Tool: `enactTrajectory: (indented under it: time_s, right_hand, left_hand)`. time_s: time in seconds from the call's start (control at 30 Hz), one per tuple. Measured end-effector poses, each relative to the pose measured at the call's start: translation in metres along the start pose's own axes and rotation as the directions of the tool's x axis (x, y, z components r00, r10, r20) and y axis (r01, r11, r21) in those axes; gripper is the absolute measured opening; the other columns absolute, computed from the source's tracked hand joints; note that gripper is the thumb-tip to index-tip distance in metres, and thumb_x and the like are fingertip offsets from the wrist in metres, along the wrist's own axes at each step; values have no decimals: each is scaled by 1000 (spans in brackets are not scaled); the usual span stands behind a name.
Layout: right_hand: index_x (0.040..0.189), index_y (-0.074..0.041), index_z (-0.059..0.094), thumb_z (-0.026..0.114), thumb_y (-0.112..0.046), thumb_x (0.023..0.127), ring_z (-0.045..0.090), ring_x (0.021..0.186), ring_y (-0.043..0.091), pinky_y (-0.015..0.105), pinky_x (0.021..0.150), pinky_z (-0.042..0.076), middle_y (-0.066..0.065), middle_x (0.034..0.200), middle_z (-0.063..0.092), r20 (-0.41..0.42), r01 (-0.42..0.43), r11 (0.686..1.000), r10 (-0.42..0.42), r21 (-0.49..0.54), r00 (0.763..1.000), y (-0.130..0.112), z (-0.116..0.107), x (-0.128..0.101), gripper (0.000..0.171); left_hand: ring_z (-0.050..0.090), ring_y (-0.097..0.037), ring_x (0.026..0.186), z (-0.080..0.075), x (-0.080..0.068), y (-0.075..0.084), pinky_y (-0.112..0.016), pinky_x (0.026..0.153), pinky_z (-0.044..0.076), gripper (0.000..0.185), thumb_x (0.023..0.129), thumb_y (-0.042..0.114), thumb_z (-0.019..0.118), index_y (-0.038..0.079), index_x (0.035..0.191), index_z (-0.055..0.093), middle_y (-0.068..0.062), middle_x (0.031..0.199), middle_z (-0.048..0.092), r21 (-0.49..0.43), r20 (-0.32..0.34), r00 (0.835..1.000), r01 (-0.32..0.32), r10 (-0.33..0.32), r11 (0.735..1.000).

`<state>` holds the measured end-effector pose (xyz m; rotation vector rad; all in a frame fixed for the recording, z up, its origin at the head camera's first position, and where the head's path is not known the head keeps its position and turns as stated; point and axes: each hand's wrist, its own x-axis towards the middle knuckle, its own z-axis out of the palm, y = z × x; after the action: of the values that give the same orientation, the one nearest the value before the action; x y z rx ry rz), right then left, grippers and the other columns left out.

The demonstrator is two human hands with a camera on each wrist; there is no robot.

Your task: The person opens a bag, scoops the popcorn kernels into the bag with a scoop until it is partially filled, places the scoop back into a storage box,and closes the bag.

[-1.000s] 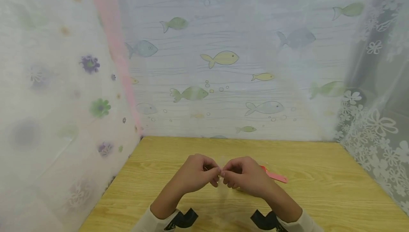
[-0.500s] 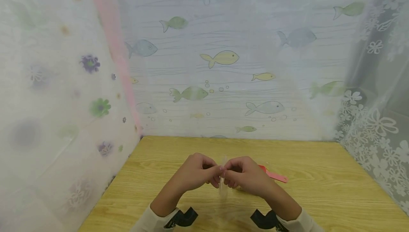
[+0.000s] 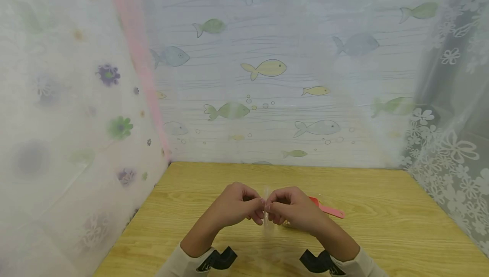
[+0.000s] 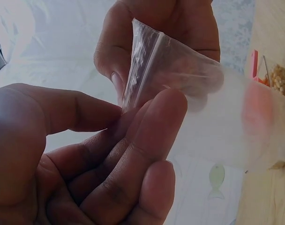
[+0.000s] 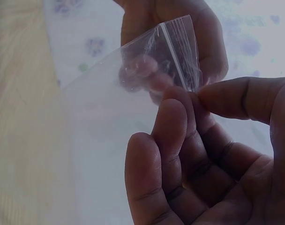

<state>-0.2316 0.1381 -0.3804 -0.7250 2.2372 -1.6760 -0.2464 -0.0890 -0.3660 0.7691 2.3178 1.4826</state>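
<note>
Head camera view, from across the desk: a clear plastic zip bag (image 3: 266,219) is held up between a person's two hands, above the desk (image 3: 366,192), seen nearly edge-on. Its surface is see-through and slightly cloudy, and a ribbed zip strip (image 5: 174,56) runs along one end. I cannot tell whether its mouth is parted.

The left hand (image 3: 237,209) pinches the edge of the zip end between thumb and index finger, its other fingers bent loosely beside the bag. The right hand (image 3: 293,211) mirrors it, thumb and fingertip closed on the same edge. The two sets of fingertips meet, or nearly so.

Both wrists wear black mounts over cream sleeves (image 3: 177,264). On the desk, partly behind the right hand, lies a red object with a pink handle (image 3: 331,211). Near it, the left wrist view shows a heap of small tan pieces (image 4: 284,80), too blurred to name.

Behind the wood-grained desk hangs a pale sheet (image 3: 267,35) printed with fish; flowered sheets flank it.
</note>
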Motion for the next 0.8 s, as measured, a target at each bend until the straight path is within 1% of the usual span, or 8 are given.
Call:
enactTrajectory:
  time_s: [0.13, 0.33, 0.43, 0.57, 0.73, 0.8]
  right_hand:
    - [99, 2, 71, 56, -14, 105, 65, 72, 18, 36, 69, 61, 8, 86, 69, 3, 3, 1000, -3, 25, 1000, 1, 0, 0, 22]
    - [101, 8, 68, 57, -14, 105, 63, 71, 15, 35, 69, 60, 6, 86, 69, 8, 19, 997, -20, 70, 1000, 0, 0, 0, 24]
    - [100, 7, 69, 58, -14, 105, 62, 72, 14, 34, 69, 59, 6, 87, 69, 11, 44, 996, -45, 84, 999, 0, 0, -1, 25]
    - [101, 5, 72, 58, -13, 105, 62, 72, 13, 32, 69, 58, 5, 87, 70, 21, 75, 994, -76, 75, 997, 0, 0, 0, 23]
    - [102, 5, 73, 57, -11, 104, 63, 73, 13, 31, 71, 59, 4, 88, 70, 29, 68, 995, -71, 71, 997, 0, 0, 0, 22]
    - [102, 7, 71, 57, -10, 103, 65, 75, 14, 32, 73, 60, 4, 88, 69, 29, 59, 995, -62, 82, 998, 0, 0, 0, 22]
  left_hand:
    - [77, -22, 74, -1, 0, 1, -31, 62, 55, 27, 103, 25, 63, 12, 87, 81, -5, 78, 77, 1, 2, 1000, -6, 6, 1000]
    - [77, -22, 73, -3, 0, 1, -29, 60, 53, 29, 104, 25, 62, 7, 91, 80, -5, 78, 76, 3, -4, 1000, -15, 15, 1000]
    - [77, -22, 72, -2, 1, 1, -32, 64, 58, 32, 105, 33, 62, 12, 90, 81, -5, 77, 76, -2, -13, 1000, -19, 19, 1000]
    - [76, -23, 71, 0, 3, 0, -40, 69, 61, 36, 104, 42, 64, 15, 86, 80, -6, 75, 75, -8, -6, 999, -36, 36, 999]
    - [76, -23, 71, -1, 4, -3, -46, 70, 61, 33, 103, 39, 65, 15, 86, 79, -6, 77, 75, -12, 9, 998, -58, 58, 998]
    - [76, -23, 73, -1, 5, -4, -44, 70, 61, 30, 103, 37, 65, 16, 88, 79, -6, 79, 75, -21, 19, 998, -61, 62, 998]
